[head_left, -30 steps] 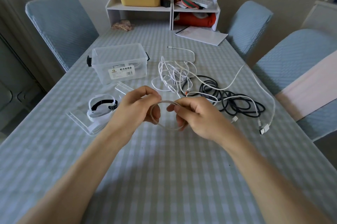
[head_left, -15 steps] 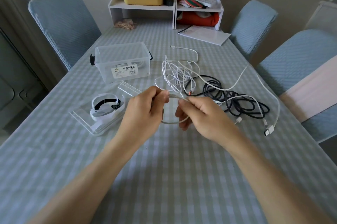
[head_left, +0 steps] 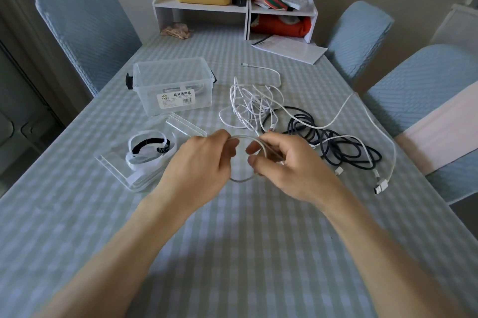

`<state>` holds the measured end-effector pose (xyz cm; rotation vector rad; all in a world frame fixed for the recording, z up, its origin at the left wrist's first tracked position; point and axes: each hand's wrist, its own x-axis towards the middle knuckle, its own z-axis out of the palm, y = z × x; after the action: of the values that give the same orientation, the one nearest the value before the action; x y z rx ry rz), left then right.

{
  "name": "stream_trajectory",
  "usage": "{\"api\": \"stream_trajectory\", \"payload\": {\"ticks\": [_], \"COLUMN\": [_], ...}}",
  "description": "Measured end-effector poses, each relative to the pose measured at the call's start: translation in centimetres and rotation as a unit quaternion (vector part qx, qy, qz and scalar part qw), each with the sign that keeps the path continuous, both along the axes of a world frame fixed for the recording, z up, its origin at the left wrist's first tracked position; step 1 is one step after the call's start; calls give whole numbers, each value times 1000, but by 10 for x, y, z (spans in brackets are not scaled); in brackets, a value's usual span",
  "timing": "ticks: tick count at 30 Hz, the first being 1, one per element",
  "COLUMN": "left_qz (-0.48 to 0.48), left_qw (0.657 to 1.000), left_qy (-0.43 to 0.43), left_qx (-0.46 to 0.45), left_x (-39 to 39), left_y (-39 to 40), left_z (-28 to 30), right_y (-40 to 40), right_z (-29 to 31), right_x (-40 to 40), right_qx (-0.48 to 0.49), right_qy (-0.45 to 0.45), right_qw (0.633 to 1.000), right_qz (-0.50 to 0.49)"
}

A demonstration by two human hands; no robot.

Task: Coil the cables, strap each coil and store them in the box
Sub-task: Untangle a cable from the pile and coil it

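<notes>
Both hands grip one small white cable coil (head_left: pixel 241 159) above the tabletop's middle, the left hand (head_left: pixel 200 162) pinching its left side and the right hand (head_left: pixel 287 167) its right, while the straps (head_left: pixel 148 152) lie toward the left edge, nearer the left hand, and the box (head_left: pixel 172 84) sits beyond them.

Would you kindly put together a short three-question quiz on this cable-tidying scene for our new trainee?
1. True or false: the clear box has its lid on.
2. What do the left hand and right hand hold between them?
A. a black strap
B. a white cable coil
C. a sheet of paper
3. Fill in: the loose dark cable lies to the ____ of the box.

Key:
1. False; the lid lies on the table, with straps on it.
2. B
3. right
</notes>
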<state>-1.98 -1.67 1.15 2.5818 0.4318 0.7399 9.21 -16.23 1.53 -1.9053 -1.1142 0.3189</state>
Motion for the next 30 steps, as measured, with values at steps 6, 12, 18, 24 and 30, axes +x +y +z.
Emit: {"api": "stream_trajectory", "payload": {"ticks": [6,12,18,24,30], "left_qz": [10,-42,-55,26,64], "left_qw": [976,998,998,953,941], "left_qy": [-19,-41,-28,-134,-123], "left_qx": [-219,4,22,-272,-307], "left_x": [3,-1,-2,5,7], "left_y": [-11,-6,-5,9,4], "left_z": [3,4,3,8,8], "right_y": [-1,-4,-2,-5,-9], "right_z": [-3,1,-3,1,12], "right_x": [3,4,2,2,-1], "right_qx": [-14,-20,-3,50,47], "right_qy": [-97,-110,-138,-142,-99], "right_qw": [994,994,990,988,991], "right_qz": [-51,-21,16,-41,-79]}}
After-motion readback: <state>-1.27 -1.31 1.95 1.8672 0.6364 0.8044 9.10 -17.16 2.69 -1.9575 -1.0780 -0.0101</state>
